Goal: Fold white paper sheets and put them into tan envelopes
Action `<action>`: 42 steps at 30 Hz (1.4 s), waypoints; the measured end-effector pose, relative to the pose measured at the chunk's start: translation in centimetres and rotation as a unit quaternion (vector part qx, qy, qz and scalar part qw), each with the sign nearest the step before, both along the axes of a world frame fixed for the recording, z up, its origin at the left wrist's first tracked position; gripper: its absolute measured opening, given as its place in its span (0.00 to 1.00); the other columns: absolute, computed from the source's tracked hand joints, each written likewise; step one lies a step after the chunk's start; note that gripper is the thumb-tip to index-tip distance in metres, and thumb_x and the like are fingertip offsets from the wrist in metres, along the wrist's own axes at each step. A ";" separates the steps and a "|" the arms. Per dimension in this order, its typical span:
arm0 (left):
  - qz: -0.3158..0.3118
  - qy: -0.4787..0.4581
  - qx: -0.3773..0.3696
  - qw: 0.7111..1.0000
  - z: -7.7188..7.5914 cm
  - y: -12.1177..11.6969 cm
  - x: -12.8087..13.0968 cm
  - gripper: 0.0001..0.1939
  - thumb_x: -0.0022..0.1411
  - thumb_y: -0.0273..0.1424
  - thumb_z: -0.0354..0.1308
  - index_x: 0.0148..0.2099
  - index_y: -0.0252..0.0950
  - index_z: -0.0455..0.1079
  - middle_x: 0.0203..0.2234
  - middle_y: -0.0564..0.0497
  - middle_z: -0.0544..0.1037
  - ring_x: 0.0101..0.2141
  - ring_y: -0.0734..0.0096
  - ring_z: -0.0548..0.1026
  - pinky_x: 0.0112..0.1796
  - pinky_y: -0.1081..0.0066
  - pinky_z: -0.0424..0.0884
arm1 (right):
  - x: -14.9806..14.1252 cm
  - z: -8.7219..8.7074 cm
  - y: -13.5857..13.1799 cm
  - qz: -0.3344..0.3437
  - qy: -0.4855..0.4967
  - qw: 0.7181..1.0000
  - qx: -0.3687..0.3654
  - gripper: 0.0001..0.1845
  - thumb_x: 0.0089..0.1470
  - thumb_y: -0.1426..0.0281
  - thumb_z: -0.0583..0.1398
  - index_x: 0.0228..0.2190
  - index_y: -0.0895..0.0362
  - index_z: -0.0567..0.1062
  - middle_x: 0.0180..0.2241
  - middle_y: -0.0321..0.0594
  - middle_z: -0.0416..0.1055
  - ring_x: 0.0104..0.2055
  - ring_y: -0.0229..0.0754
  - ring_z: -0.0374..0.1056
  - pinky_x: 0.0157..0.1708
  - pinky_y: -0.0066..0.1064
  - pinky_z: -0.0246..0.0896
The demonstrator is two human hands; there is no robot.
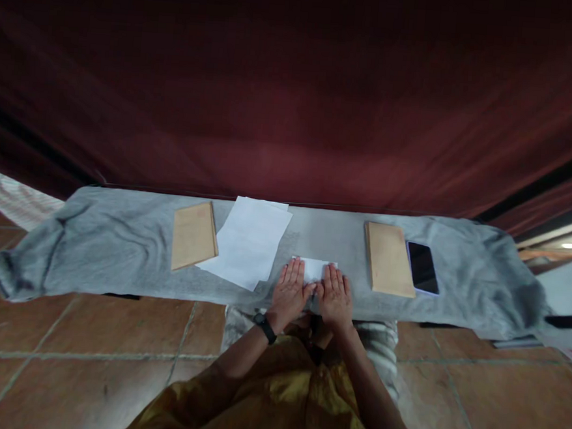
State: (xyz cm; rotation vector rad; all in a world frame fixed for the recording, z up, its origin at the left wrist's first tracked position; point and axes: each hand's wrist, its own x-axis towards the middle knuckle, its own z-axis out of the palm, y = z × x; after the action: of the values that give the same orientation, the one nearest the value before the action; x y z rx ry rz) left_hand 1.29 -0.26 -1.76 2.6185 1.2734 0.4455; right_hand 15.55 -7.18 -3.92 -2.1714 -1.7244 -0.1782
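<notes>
A small piece of white paper, seemingly folded, lies on the grey cloth near the front edge of the table. My left hand rests flat on its left side, fingers stretched out and pointing away from me. On the paper's right side my right hand lies flat in the same way. Both thumbs point inward and come close to each other over the near part of the paper. Much of the sheet is hidden under the hands. Just left of them lie several larger white sheets, loosely overlapping.
A grey cloth covers the narrow table, wrinkled at both ends. One tan wooden-looking block touches the sheets at left. Another tan block lies at right, beside a dark-screened phone. A dark red curtain hangs behind.
</notes>
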 end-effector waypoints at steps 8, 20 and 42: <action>0.047 -0.014 -0.007 0.999 0.1 0.3 -0.8 0.29 0.72 0.34 0.45 0.70 0.25 0.54 0.67 0.33 0.61 0.68 0.51 0.57 0.65 0.50 0.57 | 1.4 -0.3 -0.9 -0.030 0.017 0.999 0.032 0.31 0.70 0.61 0.45 0.68 0.65 0.55 0.66 0.57 0.59 0.67 0.55 0.55 0.65 0.51 0.47; 0.146 -0.175 -0.193 0.954 2.5 6.8 0.7 0.14 0.56 0.23 0.60 0.46 0.35 0.74 0.44 0.43 0.75 0.51 0.56 0.71 0.57 0.59 0.64 | -1.8 0.2 -2.4 0.053 0.002 0.998 0.043 0.28 0.68 0.65 0.50 0.65 0.61 0.61 0.66 0.53 0.60 0.68 0.53 0.56 0.66 0.52 0.47; 0.149 -0.512 -0.524 0.664 6.1 2.0 0.3 0.28 0.50 0.41 0.73 0.51 0.41 0.70 0.48 0.44 0.78 0.48 0.60 0.77 0.43 0.66 0.74 | -1.2 7.9 -0.2 -0.060 0.683 0.709 0.163 0.27 0.57 0.48 0.57 0.37 0.58 0.80 0.31 0.43 0.79 0.34 0.49 0.74 0.36 0.37 0.70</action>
State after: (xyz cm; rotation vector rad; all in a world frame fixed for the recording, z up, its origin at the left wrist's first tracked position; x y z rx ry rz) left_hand 1.59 1.76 4.38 0.8705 0.9842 0.7539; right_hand 14.35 -7.37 3.94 -1.3439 -0.5703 0.8352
